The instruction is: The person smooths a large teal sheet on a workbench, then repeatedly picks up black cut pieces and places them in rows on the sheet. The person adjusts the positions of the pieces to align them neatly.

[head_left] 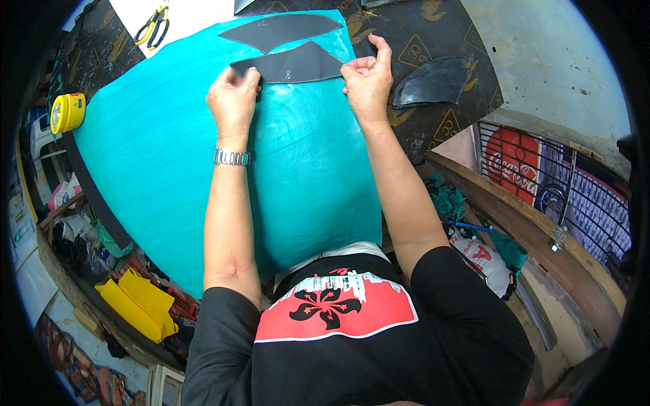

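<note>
A dark, pointed pattern piece (298,61) with a pale mark lies on a large teal sheet (305,142), peaked on its far edge. My left hand (233,95) pinches its left end between thumb and fingers. At the right end, my right hand (369,81) grips the corner with thumb and fingertips, its index finger raised. Just beyond lies a second dark pattern piece (284,28), also pale-marked, flat near the sheet's far edge and touched by neither hand.
Yellow-handled scissors (154,27) rest on white paper at the far left. A round yellow tub (68,113) stands by the sheet's left edge. On the patterned black table cover (406,40) lies a curved black piece (430,82). Yellow material (139,304) hangs lower left.
</note>
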`<state>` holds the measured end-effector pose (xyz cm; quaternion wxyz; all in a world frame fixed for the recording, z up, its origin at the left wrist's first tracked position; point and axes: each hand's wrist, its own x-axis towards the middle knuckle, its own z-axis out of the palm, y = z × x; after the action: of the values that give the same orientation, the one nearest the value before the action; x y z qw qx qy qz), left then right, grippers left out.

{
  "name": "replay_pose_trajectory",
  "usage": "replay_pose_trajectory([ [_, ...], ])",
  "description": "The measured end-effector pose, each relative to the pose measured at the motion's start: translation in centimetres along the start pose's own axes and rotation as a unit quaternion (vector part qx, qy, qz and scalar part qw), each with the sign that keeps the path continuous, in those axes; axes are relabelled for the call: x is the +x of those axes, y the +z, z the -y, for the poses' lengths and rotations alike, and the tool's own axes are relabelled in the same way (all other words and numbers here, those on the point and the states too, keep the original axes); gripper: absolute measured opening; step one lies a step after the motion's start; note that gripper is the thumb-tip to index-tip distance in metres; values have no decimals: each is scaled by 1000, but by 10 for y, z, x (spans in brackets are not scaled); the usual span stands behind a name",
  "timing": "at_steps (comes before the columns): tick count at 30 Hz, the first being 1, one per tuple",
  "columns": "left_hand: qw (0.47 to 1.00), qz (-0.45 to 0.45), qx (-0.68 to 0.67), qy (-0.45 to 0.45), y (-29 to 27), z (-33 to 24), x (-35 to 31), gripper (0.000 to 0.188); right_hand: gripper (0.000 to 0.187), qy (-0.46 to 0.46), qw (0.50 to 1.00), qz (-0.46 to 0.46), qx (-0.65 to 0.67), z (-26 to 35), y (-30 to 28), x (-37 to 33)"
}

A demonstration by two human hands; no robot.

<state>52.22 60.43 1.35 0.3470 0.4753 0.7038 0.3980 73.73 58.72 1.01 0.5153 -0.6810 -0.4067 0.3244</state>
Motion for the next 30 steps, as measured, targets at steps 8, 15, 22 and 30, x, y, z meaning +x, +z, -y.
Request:
replay_pose_trajectory([
  [8,992,-19,117,37,1,-4,3,31,71,-83,982,3,-169,13,0,-1],
  [15,986,-8,160,45,-1,-15,2,30,74,-86,946,0,-314,27,3,-5],
  [22,987,4,158,41,-1,-9,5,29,69,-102,969,-58,-218,49,-45,-3],
  [30,991,15,117,66,-5,-3,6,34,75,-266,931,223,-115,52,56,-50],
])
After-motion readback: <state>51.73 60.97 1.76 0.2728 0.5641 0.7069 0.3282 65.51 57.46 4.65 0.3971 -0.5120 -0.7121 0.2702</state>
